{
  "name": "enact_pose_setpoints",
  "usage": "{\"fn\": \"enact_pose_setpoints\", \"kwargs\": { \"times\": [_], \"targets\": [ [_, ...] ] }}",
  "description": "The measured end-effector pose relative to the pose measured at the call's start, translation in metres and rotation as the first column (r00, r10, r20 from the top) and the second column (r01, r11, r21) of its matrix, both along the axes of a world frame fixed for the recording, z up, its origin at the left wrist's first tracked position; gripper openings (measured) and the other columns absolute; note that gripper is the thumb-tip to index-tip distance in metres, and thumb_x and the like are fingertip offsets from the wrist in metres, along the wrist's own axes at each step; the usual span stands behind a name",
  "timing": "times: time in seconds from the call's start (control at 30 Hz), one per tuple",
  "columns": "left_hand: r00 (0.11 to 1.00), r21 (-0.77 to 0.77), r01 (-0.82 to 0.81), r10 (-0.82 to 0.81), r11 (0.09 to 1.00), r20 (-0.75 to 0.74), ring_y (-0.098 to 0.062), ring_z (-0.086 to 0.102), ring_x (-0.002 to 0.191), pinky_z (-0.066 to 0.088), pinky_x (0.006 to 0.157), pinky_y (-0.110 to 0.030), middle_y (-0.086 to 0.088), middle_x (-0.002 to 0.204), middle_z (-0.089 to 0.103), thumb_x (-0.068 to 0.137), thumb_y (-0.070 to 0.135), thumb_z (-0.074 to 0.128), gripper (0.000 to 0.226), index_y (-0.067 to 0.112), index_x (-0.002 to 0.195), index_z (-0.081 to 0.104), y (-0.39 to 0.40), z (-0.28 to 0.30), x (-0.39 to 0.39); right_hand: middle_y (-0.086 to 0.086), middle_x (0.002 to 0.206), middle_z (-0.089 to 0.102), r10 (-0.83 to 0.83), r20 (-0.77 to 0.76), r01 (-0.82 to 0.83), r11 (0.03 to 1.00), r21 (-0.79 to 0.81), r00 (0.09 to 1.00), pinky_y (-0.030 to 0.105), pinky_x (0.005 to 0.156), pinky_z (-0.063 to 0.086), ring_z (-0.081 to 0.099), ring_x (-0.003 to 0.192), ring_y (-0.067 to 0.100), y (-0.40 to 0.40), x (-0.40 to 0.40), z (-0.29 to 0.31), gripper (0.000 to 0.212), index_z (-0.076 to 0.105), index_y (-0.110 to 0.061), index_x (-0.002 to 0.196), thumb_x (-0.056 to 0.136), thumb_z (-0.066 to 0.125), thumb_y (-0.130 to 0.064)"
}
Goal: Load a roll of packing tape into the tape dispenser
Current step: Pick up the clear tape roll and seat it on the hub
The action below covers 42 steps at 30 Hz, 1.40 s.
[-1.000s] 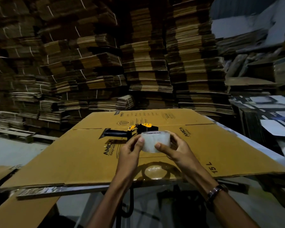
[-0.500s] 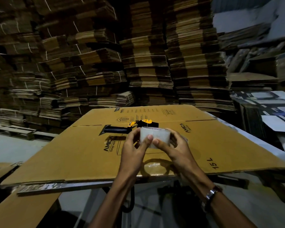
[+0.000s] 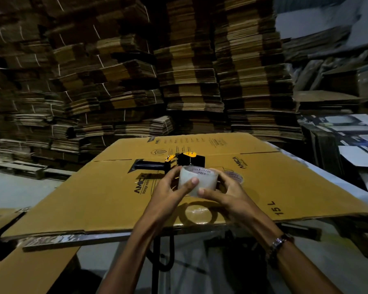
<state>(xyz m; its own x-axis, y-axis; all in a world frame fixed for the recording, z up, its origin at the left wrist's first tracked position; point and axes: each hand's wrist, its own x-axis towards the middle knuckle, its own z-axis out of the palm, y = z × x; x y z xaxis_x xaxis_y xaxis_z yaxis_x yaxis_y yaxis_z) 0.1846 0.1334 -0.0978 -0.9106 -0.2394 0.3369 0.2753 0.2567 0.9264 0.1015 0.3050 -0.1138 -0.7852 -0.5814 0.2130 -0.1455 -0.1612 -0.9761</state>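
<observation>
A clear roll of packing tape (image 3: 202, 179) with a printed cardboard core is held in the air between both hands, above the flattened cardboard box (image 3: 98, 196). My left hand (image 3: 170, 188) grips its left side with the thumb pressed on the front. My right hand (image 3: 223, 190) grips the right side, thumb on the lower front. Just behind the roll lies the black and yellow tape dispenser (image 3: 179, 161) on its side, handle pointing left. A second tape roll (image 3: 200, 215) lies flat on the cardboard below my hands.
The flattened box covers a metal table (image 3: 77, 238) whose front edge shows beneath it. Tall stacks of flat cardboard (image 3: 179, 71) fill the back. Printed sheets and boxes (image 3: 348, 132) stand at the right. A loose cardboard sheet (image 3: 30, 270) lies at lower left.
Both hands have carried the roll slightly forward, closer to the dispenser, and turned it a little so the printed core shows. The grip is unchanged.
</observation>
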Motion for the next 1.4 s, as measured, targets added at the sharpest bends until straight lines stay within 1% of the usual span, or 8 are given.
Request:
{"fn": "enact_pose_setpoints", "kwargs": {
  "times": [0.17,0.4,0.5,0.6,0.67,0.8,0.93,1.4],
  "targets": [
    [1.000,0.094,-0.007,0.005,0.996,0.023,0.001,0.069,0.095,0.055,0.064,-0.013,-0.003,0.120,0.065,0.079,0.012,0.077,0.051,0.009,0.126,0.058,-0.005,-0.013,0.004,-0.004,0.140,0.052,-0.007,-0.120,0.029,0.983,0.182,0.993,0.038,0.099,0.055,0.055,0.127,0.017,-0.002,0.000,-0.010,0.105,0.036,-0.032,0.148,0.061,0.092,-0.044],
    [0.992,0.305,0.029,-0.066,0.952,0.110,-0.023,0.071,0.104,0.061,0.084,-0.040,-0.007,0.124,0.068,0.082,0.024,0.071,0.035,0.010,0.114,0.069,-0.024,-0.023,-0.015,0.000,0.136,0.055,-0.037,-0.044,0.043,0.985,0.166,0.998,0.045,0.086,0.061,0.063,0.118,0.025,-0.002,-0.015,-0.021,0.110,0.036,-0.032,0.147,0.055,0.095,-0.041],
    [0.972,0.029,-0.205,0.200,0.978,0.125,-0.025,0.058,0.122,0.053,0.099,-0.043,-0.006,0.137,0.059,0.091,0.025,0.068,0.044,0.018,0.133,0.058,-0.032,-0.029,-0.050,0.004,0.131,0.059,-0.090,0.032,0.088,0.994,0.068,0.995,0.049,0.078,0.062,0.067,0.111,0.027,-0.001,-0.028,-0.016,0.096,0.042,-0.029,0.143,0.060,0.091,-0.033],
    [0.957,-0.194,-0.207,0.240,0.959,0.163,-0.027,0.045,0.135,0.043,0.108,-0.046,-0.007,0.150,0.044,0.085,0.028,0.075,0.076,0.019,0.149,0.035,-0.030,-0.031,-0.089,0.004,0.128,0.058,-0.151,0.066,0.150,0.988,0.023,0.986,0.044,0.081,0.062,0.066,0.110,0.026,0.000,-0.045,-0.013,0.086,0.045,-0.029,0.138,0.062,0.086,-0.032],
    [0.965,-0.238,-0.165,0.207,0.957,0.162,-0.027,0.045,0.135,0.042,0.105,-0.043,-0.004,0.149,0.045,0.079,0.032,0.081,0.085,0.024,0.147,0.032,-0.028,-0.034,-0.111,0.005,0.132,0.057,-0.201,0.079,0.201,0.980,0.009,0.976,0.045,0.093,0.057,0.064,0.114,0.027,0.000,-0.060,-0.013,0.096,0.043,-0.030,0.142,0.057,0.087,-0.040],
    [0.964,-0.329,-0.152,0.214,0.932,0.161,-0.027,0.049,0.131,0.043,0.100,-0.038,-0.004,0.143,0.051,0.076,0.037,0.083,0.088,0.025,0.146,0.030,-0.031,-0.039,-0.138,0.005,0.135,0.056,-0.232,0.077,0.232,0.973,0.016,0.970,0.034,0.076,0.052,0.062,0.117,0.027,-0.002,-0.081,-0.015,0.106,0.037,-0.032,0.148,0.059,0.091,-0.049],
    [0.960,-0.403,-0.153,0.233,0.902,0.158,-0.027,0.049,0.131,0.045,0.105,-0.040,-0.007,0.144,0.051,0.075,0.039,0.083,0.095,0.020,0.150,0.028,-0.040,-0.043,-0.140,0.004,0.140,0.052,-0.225,0.034,0.224,0.974,0.035,0.974,0.045,0.096,0.055,0.061,0.119,0.026,-0.006,-0.091,-0.017,0.115,0.034,-0.035,0.149,0.051,0.089,-0.057],
    [0.991,-0.544,-0.022,0.089,0.839,0.098,-0.010,0.054,0.121,0.054,0.094,-0.041,0.014,0.131,0.057,0.065,0.068,0.076,0.083,0.039,0.136,0.045,-0.046,-0.053,-0.072,-0.013,0.134,0.058,-0.103,-0.230,0.114,0.993,0.034,0.968,0.042,0.103,0.053,0.059,0.123,0.007,-0.053,-0.059,-0.014,0.089,0.035,-0.048,0.140,0.071,0.089,-0.032]
  ]
}}
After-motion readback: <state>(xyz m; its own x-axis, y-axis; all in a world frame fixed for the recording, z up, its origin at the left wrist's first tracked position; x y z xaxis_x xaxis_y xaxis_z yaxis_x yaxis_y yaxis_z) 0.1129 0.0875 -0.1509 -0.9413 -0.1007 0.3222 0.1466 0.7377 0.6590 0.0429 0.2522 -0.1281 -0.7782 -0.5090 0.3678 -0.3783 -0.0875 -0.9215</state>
